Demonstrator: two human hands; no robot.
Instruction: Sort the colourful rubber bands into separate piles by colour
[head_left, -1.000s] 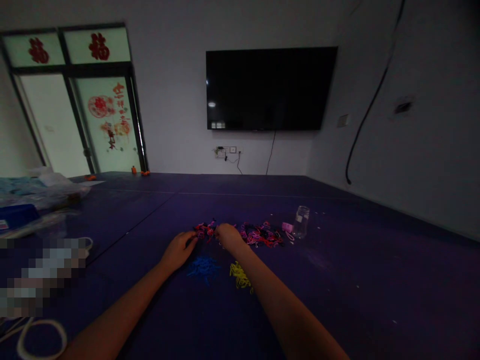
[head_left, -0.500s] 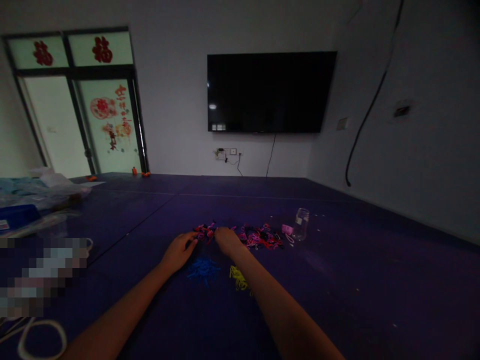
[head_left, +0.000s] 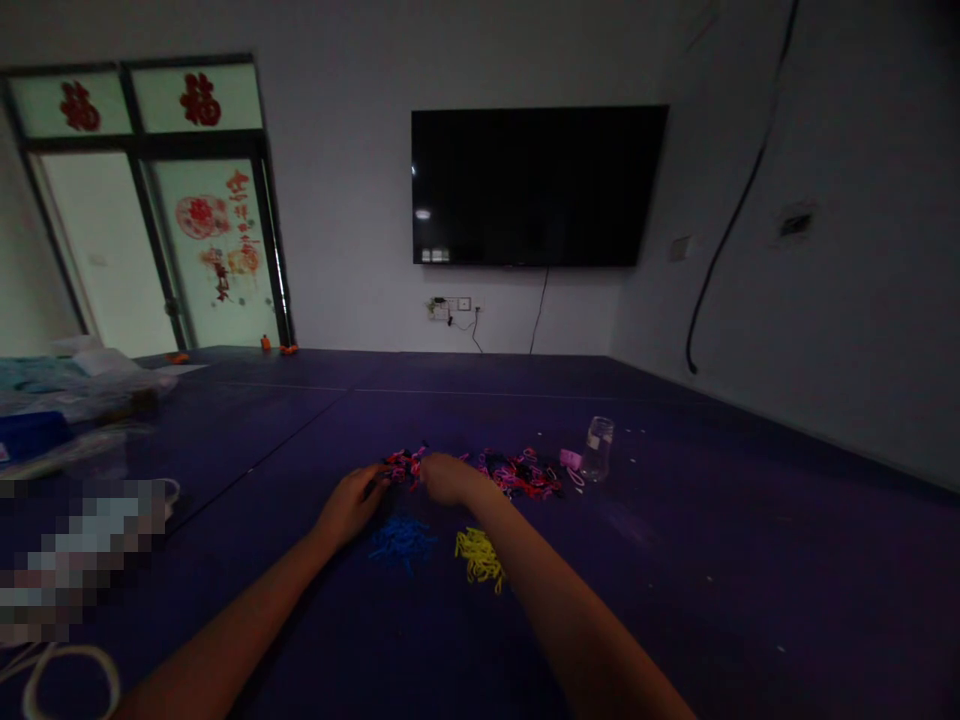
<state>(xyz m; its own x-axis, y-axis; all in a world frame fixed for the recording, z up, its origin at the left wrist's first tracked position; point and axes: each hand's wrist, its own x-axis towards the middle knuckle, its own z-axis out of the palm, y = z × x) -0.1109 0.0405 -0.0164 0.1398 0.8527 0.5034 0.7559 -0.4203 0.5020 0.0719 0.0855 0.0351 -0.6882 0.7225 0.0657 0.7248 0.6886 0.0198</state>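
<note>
My left hand [head_left: 351, 505] rests at the left end of a mixed pile of small hair ties [head_left: 525, 474], its thumb and fingers slightly apart. The pile is pink, red and dark. Curled downward over the pile's left part, my right hand [head_left: 450, 481] looks closed; its fingertips are hidden, so what they pinch cannot be made out. Nearer to me lie two sorted heaps: blue hair ties [head_left: 403, 540] below the left hand and yellow hair ties [head_left: 480, 558] beside my right forearm.
A clear jar [head_left: 598, 450] stands right of the pile, with a pink band [head_left: 570, 459] beside it. Plastic bags [head_left: 82, 385] and a blue container [head_left: 34, 436] are at the far left, above a white cord [head_left: 71, 655]. All rest on a dark purple surface [head_left: 675, 580].
Both hands stay at the pile's left end; the right has shifted slightly left. More of the yellow heap shows beside my forearm. The whole view has moved a little.
</note>
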